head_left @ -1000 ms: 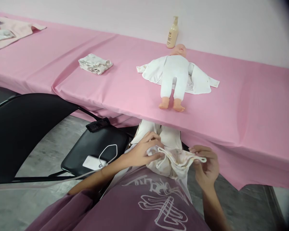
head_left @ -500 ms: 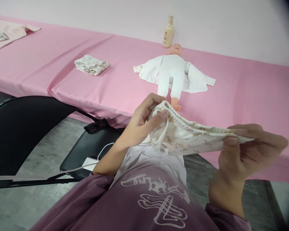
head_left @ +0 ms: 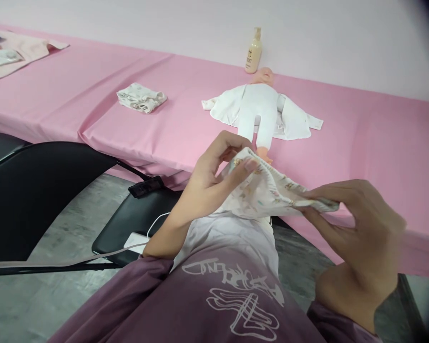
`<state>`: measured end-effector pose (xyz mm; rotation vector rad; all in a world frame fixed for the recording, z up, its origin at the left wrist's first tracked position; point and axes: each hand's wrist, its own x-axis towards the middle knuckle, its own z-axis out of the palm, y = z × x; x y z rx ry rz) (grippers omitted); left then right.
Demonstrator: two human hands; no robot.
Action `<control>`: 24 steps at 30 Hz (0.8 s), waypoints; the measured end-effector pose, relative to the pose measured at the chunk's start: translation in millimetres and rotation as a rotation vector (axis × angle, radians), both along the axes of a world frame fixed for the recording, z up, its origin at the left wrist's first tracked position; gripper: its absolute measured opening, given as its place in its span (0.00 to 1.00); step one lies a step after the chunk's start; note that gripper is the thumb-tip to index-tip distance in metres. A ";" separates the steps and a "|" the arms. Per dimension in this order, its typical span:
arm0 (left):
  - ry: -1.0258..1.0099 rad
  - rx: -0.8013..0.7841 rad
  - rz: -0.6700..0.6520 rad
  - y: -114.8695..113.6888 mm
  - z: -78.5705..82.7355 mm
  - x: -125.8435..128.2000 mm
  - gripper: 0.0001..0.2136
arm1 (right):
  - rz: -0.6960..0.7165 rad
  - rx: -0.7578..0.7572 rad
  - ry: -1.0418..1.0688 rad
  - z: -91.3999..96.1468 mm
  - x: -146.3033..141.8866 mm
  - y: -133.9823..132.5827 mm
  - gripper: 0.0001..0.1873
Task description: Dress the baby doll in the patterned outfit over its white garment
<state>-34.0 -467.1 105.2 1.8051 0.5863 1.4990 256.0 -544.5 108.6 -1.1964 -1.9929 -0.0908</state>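
Note:
Between my two hands, in front of my body, is a small pair of white printed baby pants [head_left: 260, 190] with a gathered elastic waistband. My left hand [head_left: 214, 176] pinches one end of the waistband, thumb on the near side. At the other end my right hand [head_left: 361, 228] holds the edge between thumb and fingers. Just beyond the pants a baby doll [head_left: 259, 102] in a white suit lies on its back on the pink-covered table [head_left: 343, 166]. A white jacket [head_left: 296, 116] is spread open under the doll, its sleeves out to the sides.
A pump bottle [head_left: 253, 52] stands by the wall behind the doll's head. Folded printed clothing [head_left: 141, 97] lies to the left, and a pink cloth [head_left: 35, 50] farther left. Black chairs [head_left: 57, 190] stand at the table's front, with a phone [head_left: 145, 187] and a white charger [head_left: 136, 242].
My right hand has moved left and turned, gripping the waistband closer to my left hand. The pants now hang slacker and more bunched. The view has shifted slightly.

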 end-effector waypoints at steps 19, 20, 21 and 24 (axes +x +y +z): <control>0.166 0.253 -0.273 43.6 -25.6 7.5 0.20 | 0.414 -0.529 -0.127 -11.4 -6.4 25.9 0.30; 0.199 0.252 -0.276 44.7 -25.6 9.2 0.21 | 0.435 -0.523 -0.169 -15.4 -8.6 29.6 0.27; 0.220 0.243 -0.292 45.5 -25.7 11.3 0.22 | 0.469 -0.513 -0.209 -19.8 -11.4 33.3 0.21; 0.194 0.146 -0.459 46.4 -27.0 17.4 0.22 | 0.577 -0.518 -0.287 -30.8 -19.2 42.8 0.12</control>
